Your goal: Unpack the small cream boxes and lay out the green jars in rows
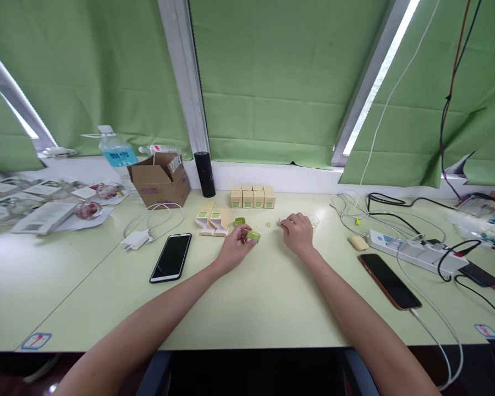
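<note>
My left hand [236, 248] pinches a small green case [253, 236] between thumb and fingers, just above the table. Beyond it lies a second small green piece [239, 221] that looks like an open half of a case. My right hand [297, 234] is closed, its fingertips together near the table; a tiny pale thing shows at them, too small to name. Partly behind that hand is a clear container [314, 220] with small yellow bits. A tiny yellowish piece [268, 224] rests between my hands. Unfolded small cartons [214, 221] lie left of the green piece.
A row of small tan boxes [252, 198] stands at the back. A phone [171, 257], a charger [135, 240], a cardboard box [160, 180] and a black cylinder [205, 175] are left. Rightward are another phone [390, 281], a power strip [416, 252] and tangled cables.
</note>
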Demonstrator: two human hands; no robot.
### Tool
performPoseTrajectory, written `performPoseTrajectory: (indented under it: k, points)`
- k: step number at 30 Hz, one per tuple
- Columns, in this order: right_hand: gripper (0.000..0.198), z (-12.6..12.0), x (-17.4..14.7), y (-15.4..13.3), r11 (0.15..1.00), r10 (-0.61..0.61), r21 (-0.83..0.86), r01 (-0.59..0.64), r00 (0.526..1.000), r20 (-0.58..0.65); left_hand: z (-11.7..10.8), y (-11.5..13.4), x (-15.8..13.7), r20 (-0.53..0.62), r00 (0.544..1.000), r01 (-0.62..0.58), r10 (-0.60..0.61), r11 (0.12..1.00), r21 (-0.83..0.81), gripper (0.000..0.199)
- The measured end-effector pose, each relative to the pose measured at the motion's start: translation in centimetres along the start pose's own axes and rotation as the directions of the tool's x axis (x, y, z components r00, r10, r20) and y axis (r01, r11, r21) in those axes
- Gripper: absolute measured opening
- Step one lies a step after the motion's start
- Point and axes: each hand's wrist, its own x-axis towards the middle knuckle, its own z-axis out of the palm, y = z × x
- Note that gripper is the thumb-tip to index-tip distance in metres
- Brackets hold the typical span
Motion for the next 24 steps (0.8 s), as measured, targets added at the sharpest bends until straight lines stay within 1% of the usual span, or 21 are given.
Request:
performPoseTrajectory:
  k: [2, 5, 10, 16, 20, 24]
  points:
    - [0.026, 0.8, 0.8, -1.2, 0.997, -0.067, -0.033, 0.069, 0.995, 0.069, 0.0, 0.3, -0.4, 0.067, 0.998, -0.023, 0.018, 0.997, 0.071, 0.031]
    - [0.025, 2.1, 2.1, -2.1, 0.993, -0.107, -0.039, 0.112, 0.988, 0.107, -0.1, 0.5, -0.6, 0.122, 0.992, -0.045, 0.030, 0.991, 0.125, 0.030]
    - [0.026, 3.6, 3.3, -2.8, 0.993, -0.097, -0.055, 0.104, 0.988, 0.122, 0.0, 0.3, -0.5, 0.117, 0.993, -0.049, 0.032, 0.988, 0.148, 0.030]
    - [0.023, 4.4, 3.6, -3.9, 0.994, -0.098, -0.039, 0.101, 0.991, 0.088, 0.0, 0.4, -0.5, 0.134, 0.991, -0.041, 0.022, 0.989, 0.145, 0.030]
    - [0.022, 3.9, 3.5, -4.0, 0.996, -0.087, -0.014, 0.087, 0.995, 0.038, 0.0, 0.4, -0.5, 0.125, 0.992, -0.033, 0.017, 0.991, 0.126, 0.031]
    - [0.023, 1.7, 2.6, -3.6, 0.999, -0.043, 0.012, 0.044, 0.997, -0.060, 0.0, 0.1, -0.3, 0.086, 0.996, -0.020, 0.013, 0.997, 0.076, 0.031]
